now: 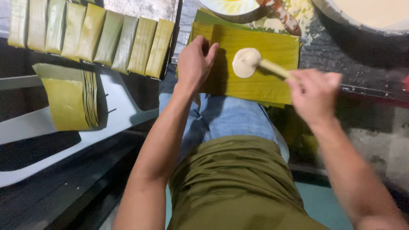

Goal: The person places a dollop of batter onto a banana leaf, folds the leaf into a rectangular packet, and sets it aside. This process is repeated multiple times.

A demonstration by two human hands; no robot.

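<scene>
Your left hand [194, 64], fingers loosely curled, presses the banana leaf sheet [260, 81] at upper centre. Your right hand [313, 93] grips a spoon [272, 67], laying pale batter [245, 62] on it.

Wrapped leaf parcels [91, 36]: a row of flat, oblong green-yellow packets, far left, side by side on a dark tray [168, 70]. Labels, signs, screens: none.
</scene>
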